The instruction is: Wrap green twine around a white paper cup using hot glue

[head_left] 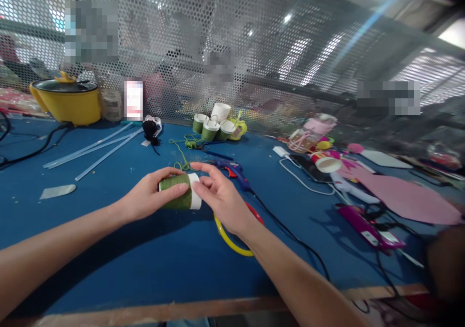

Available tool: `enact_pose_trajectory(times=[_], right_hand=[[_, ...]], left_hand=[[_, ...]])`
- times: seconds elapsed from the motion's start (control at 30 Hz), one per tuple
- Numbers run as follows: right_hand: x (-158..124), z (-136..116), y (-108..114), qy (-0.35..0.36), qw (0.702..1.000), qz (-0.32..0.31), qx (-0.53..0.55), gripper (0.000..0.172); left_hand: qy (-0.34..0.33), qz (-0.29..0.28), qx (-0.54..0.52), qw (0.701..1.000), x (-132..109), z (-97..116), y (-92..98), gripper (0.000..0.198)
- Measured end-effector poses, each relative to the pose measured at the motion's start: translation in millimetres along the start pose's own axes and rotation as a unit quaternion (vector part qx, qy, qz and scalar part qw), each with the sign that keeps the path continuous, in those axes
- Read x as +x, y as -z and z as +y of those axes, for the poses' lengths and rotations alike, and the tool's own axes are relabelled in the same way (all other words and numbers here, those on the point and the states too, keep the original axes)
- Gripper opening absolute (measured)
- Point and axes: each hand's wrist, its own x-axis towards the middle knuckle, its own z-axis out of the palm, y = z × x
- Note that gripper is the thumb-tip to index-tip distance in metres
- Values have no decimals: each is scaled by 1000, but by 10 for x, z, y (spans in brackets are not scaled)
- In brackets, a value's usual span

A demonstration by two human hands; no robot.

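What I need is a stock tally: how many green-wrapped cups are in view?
4: one held cup; the back cluster's left cup, middle cup, right cup. Others may be hidden behind.

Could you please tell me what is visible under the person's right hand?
From beneath the right hand, a curved yellow band and a red band show on opposite sides; whether they join is covered by the arm.

Craft workshop: desk (145, 264) carries glue gun (238, 171), translucent sticks (109, 154), green yarn (191, 144); perforated partition (185, 31) stands at far side.
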Motion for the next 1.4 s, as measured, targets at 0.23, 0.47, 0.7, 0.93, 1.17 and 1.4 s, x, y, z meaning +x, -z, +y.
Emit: enact_pose_trajectory(times=[0.23, 0.47, 0.7, 0.93, 1.17, 1.4], right_hand=[[20, -15, 69, -33, 997, 37, 53, 33], [9, -8, 36, -37, 998, 20, 50, 33], [6, 6, 28, -28, 999, 18, 11, 35], [-16, 6, 13, 7, 999, 25, -33, 34], [-58, 16, -14, 45, 995, 8, -86, 33], [-21, 44, 27, 65, 989, 21, -131, 34]], left_hand=[[-213, 36, 169, 962, -37, -71, -14, 41], [-267, 47, 219, 937, -26, -135, -19, 44], [-254, 32, 212, 943, -27, -139, -23, 45], [-205, 29, 159, 965, -15, -134, -31, 61], [-189, -29, 108, 976, 29, -148, 8, 66], [-178, 13, 98, 979, 53, -93, -3, 51]])
